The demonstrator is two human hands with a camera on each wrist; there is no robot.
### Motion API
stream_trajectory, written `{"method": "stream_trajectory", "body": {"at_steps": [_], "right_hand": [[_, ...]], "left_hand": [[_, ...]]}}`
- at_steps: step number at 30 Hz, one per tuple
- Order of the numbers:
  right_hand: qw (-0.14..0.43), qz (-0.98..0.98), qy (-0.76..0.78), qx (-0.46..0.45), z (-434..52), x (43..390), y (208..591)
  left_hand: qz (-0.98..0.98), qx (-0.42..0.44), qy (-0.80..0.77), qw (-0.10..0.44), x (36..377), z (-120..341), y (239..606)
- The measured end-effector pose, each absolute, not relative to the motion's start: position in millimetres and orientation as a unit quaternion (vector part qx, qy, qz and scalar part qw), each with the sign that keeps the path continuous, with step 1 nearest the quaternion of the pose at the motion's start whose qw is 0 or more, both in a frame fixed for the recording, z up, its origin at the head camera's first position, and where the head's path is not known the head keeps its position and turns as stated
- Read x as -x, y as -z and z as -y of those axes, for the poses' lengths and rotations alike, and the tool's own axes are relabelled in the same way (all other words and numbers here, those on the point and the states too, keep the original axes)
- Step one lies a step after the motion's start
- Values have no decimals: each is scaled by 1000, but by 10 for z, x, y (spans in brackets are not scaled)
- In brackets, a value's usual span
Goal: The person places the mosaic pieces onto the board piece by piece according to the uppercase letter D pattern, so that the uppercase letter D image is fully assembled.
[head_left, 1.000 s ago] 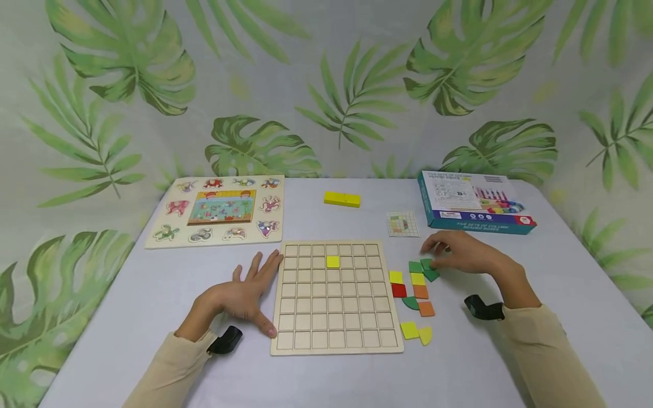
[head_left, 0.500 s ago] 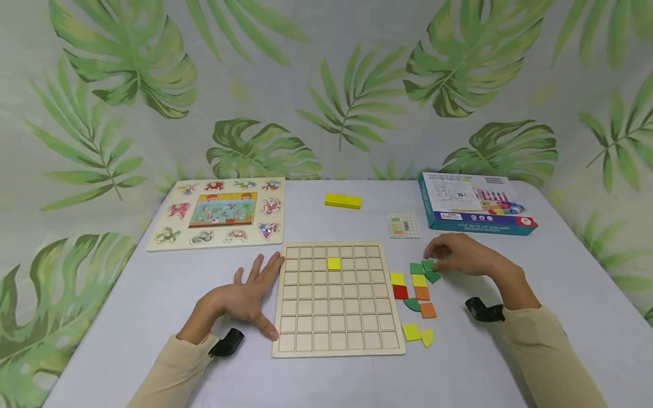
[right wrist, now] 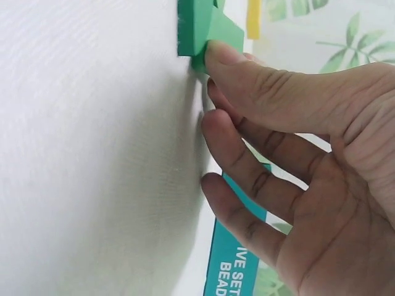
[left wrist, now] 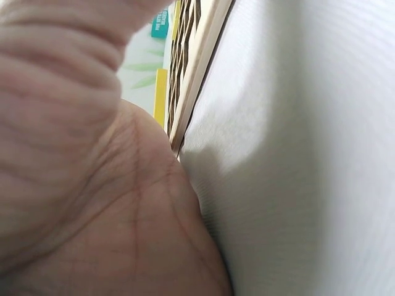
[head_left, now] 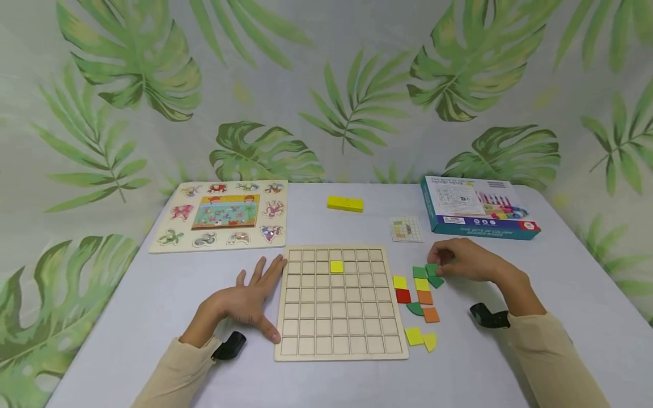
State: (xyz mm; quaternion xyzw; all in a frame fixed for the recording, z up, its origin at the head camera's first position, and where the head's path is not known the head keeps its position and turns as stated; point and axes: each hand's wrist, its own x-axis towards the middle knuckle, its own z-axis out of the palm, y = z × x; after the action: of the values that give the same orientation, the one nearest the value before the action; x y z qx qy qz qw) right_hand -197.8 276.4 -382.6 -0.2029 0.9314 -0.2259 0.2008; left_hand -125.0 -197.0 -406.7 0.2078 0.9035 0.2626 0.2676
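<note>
One yellow square tile (head_left: 336, 266) sits in the wooden grid board (head_left: 340, 340); we are at the pick-up step. Our right hand (head_left: 466, 259) pinches a green wooden tile (head_left: 432, 268) on the bench (head_left: 153, 294), at the board's 3 o'clock, fingers (right wrist: 259, 92) closed on its edge. Our left hand (head_left: 245, 300) lies flat, fingers spread, steadying the board's 9 o'clock edge. We judge that the next move calls for a clean lift and alignment over a cell.

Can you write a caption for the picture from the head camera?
Left hand flat beside the grid board; right hand pinching a green piece.
</note>
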Motion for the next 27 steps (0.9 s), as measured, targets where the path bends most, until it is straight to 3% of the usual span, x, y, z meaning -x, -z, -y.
{"method": "stream_trajectory", "body": {"at_steps": [14, 27], "right_hand": [[162, -935, 220, 226, -2830, 1969, 3761], [149, -926, 225, 264, -2467, 2033, 3619]], "left_hand": [[-902, -218, -264, 264, 1261, 1986, 4077], [-901, -213, -268, 266, 1259, 1964, 4083]]}}
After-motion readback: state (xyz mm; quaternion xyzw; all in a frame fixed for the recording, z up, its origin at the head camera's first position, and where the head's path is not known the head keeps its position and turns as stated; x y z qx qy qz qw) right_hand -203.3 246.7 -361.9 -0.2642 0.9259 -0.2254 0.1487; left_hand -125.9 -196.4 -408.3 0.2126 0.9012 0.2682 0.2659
